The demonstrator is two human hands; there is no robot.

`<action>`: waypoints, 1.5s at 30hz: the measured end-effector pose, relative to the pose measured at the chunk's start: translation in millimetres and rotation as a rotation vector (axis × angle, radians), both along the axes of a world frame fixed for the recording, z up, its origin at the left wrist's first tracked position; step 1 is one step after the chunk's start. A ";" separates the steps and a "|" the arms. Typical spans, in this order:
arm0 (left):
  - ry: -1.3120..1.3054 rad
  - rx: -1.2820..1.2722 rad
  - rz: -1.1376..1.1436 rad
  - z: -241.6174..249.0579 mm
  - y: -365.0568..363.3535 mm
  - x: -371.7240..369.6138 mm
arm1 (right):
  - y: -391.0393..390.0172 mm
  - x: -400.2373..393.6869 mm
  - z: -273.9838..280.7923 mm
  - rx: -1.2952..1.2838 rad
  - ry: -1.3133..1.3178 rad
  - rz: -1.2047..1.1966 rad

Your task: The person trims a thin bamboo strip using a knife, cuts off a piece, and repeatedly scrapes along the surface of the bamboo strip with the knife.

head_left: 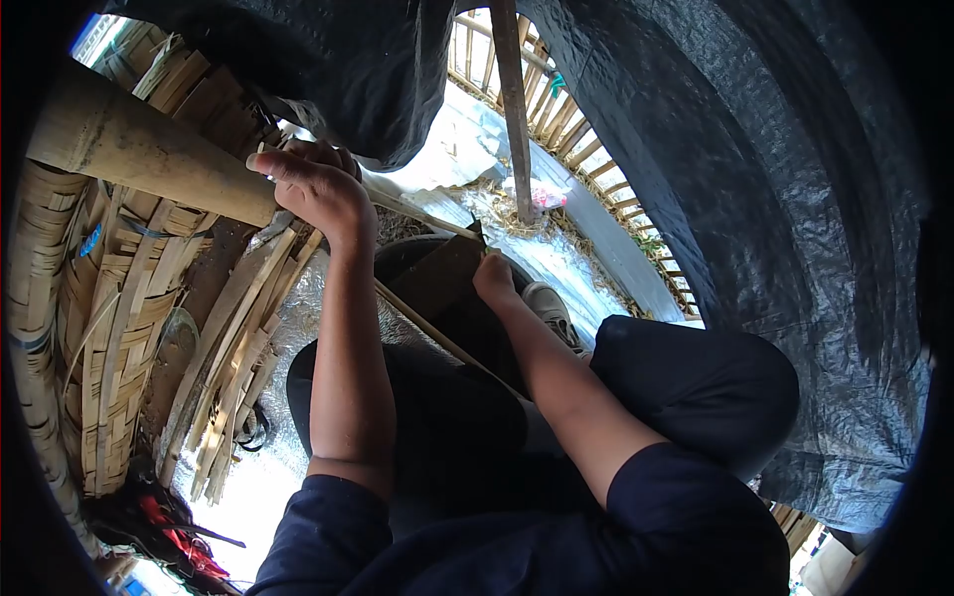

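Note:
My left hand point(323, 194) is raised on the left, its fingers curled closed around a thin bamboo strip point(422, 216). The strip slants down from there towards my right hand point(494, 278). That hand is closed low in the middle, and a small dark pointed piece point(477, 232) shows just above it. What its fingers grip is mostly hidden. Beside it lies a flat dark brown piece point(437, 273), over a dark round shape between my legs. Another narrow strip point(437, 333) crosses above my left leg.
A thick bamboo pole point(149, 149) juts in from the left, above woven bamboo panels point(129, 328) and a bundle of split bamboo point(238, 348). Black plastic sheeting point(775, 179) hangs at right. A wooden post point(514, 109) stands ahead, near a slatted bamboo fence point(586, 149).

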State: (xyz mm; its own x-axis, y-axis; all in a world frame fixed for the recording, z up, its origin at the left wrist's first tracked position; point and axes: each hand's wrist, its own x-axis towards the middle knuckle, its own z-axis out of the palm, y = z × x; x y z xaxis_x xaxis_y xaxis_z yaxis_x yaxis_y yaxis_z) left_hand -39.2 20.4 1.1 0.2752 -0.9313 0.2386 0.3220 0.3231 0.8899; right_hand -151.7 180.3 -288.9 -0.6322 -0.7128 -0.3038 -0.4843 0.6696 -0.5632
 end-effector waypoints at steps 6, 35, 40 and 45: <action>0.052 0.036 -0.011 -0.4 -1.1 0.6 | -4.6 -2.3 -1.7 -0.033 0.011 0.018; 0.058 -0.004 -0.017 -3.4 -3.6 4.4 | 36.0 8.1 34.7 -0.046 0.024 -0.121; 0.118 0.002 -0.031 -10.0 -9.4 9.8 | 24.4 -11.6 34.7 -0.114 0.064 -0.158; 0.127 -0.007 -0.031 -7.7 -2.8 4.1 | 5.8 -12.1 43.1 -0.176 0.123 -0.093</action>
State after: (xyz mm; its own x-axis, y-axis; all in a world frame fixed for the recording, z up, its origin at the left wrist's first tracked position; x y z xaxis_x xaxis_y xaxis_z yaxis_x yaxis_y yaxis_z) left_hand -35.1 17.6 -6.6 0.2752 -0.9382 0.2100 0.4419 0.3175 0.8390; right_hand -163.9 186.2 -245.8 -0.7219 -0.6852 -0.0965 -0.4973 0.6108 -0.6161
